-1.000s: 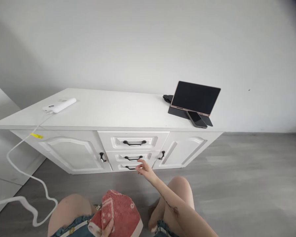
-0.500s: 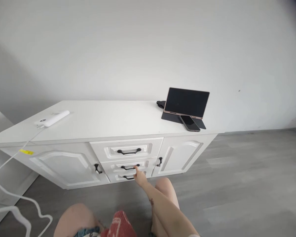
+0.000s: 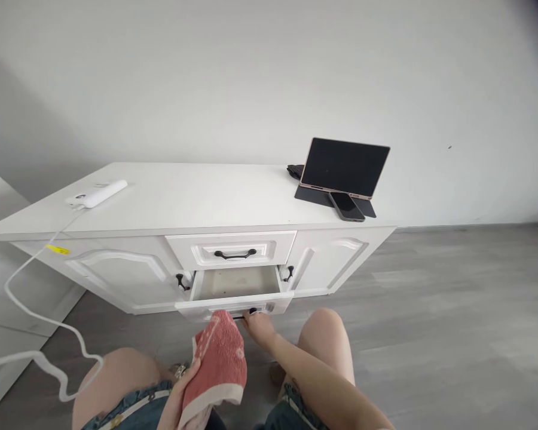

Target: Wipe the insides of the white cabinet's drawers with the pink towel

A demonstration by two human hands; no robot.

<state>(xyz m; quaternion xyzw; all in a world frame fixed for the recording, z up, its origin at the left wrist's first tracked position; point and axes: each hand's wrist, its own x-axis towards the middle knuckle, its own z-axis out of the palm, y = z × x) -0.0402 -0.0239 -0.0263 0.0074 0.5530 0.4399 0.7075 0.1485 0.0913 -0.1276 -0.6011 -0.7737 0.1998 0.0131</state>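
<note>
My right hand (image 3: 259, 328) is closed around the black handle (image 3: 239, 317) of the middle drawer (image 3: 235, 304), which stands pulled out from the white cabinet. Inside the drawer the pale bottom shows, with a few small dark specks. Low in the view, my left hand (image 3: 189, 382) grips a red towel (image 3: 221, 358) with white edging, which hangs just in front of the drawer front and hides part of it. Above, the top drawer (image 3: 233, 249) is closed.
On the cabinet top (image 3: 183, 197) a tablet (image 3: 345, 168) stands on a dark cover, with a phone (image 3: 347, 206) against it and a black item (image 3: 295, 171) behind. A white device (image 3: 97, 194) at left trails a white cable (image 3: 49, 322). My bent knees flank the drawer.
The middle drawer has come out toward me with my right hand on its handle. The towel in my left hand has risen into fuller view.
</note>
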